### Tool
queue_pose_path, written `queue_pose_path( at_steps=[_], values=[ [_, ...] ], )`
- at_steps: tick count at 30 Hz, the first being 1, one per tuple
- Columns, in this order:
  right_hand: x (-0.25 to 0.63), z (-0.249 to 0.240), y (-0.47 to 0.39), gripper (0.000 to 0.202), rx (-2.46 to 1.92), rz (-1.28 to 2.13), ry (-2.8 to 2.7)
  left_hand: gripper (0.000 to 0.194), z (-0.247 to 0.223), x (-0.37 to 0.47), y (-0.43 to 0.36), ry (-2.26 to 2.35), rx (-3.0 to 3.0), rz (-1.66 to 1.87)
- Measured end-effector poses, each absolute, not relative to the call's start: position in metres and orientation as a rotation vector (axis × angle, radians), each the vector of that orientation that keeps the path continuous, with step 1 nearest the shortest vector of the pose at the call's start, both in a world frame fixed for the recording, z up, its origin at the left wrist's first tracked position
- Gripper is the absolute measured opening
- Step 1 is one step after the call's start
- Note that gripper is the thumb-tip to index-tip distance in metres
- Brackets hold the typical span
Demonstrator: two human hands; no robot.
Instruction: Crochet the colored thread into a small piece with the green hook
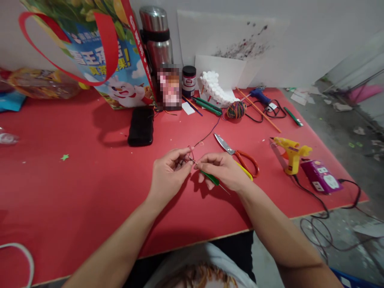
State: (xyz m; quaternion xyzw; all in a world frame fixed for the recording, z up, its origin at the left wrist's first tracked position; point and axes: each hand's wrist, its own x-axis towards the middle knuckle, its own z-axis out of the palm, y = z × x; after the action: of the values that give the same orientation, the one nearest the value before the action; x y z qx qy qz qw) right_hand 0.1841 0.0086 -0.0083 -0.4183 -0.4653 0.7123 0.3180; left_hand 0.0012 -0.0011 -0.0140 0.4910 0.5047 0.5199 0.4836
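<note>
A printed bag (99, 60) and a black case (141, 126) are standing and lying on the left of the red table (60, 192), against a pale wall. At its middle, the left hand (168, 172) is pinching a thin strand of yarn (191, 151) while the right hand (223, 170) is gripping a green crochet hook (210, 177). Scissors (240, 155) and a yellow glue gun (291, 154) are lying to the right, beside bare concrete floor.

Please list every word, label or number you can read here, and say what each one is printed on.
Gift bag: large yellow Chinese characters; only "果!" reads with confidence, the rest are partly hidden by the red handle.
Dark jar: white label, print too small to read.
Purple power strip: markings too small to read.
Upright card: blurred, unreadable.
</note>
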Motion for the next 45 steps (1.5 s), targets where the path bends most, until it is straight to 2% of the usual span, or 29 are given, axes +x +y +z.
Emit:
queue_pose_path(
  at_steps=[12, 16, 19, 24, 31, 33, 38, 45],
  values=[
    [0.198, -0.001, 0.011, 0.020, -0.710, 2.103, -1.115, 0.037, -0.015, -0.003, 0.003, 1.217, 1.073, 1.287],
    [0.196, -0.005, 0.011, 0.026, -0.638, 2.032, -1.163, 0.039, -0.013, -0.002, 0.002, 1.208, 1.038, 1.318],
    [0.191, -0.007, 0.006, 0.026, -0.740, 1.854, -1.256, 0.040, -0.011, -0.002, 0.002, 1.198, 1.006, 1.352],
    [0.179, -0.008, -0.008, 0.032, -0.764, 1.326, -1.477, 0.043, -0.006, -0.002, 0.001, 1.160, 0.956, 1.365],
    [0.171, -0.008, -0.018, 0.014, -0.958, 0.778, -1.630, 0.043, -0.005, -0.001, -0.002, 1.125, 0.914, 1.360],
    [0.170, -0.009, -0.018, 0.009, -0.963, 0.772, -1.607, 0.043, -0.006, -0.001, -0.002, 1.132, 0.917, 1.375],
    [0.169, -0.010, -0.018, 0.014, -0.921, 0.939, -1.509, 0.042, -0.006, -0.003, -0.002, 1.132, 0.925, 1.403],
    [0.169, -0.007, -0.016, 0.015, -0.838, 0.995, -1.446, 0.041, -0.002, -0.004, -0.005, 1.167, 1.061, 1.421]
  ],
)
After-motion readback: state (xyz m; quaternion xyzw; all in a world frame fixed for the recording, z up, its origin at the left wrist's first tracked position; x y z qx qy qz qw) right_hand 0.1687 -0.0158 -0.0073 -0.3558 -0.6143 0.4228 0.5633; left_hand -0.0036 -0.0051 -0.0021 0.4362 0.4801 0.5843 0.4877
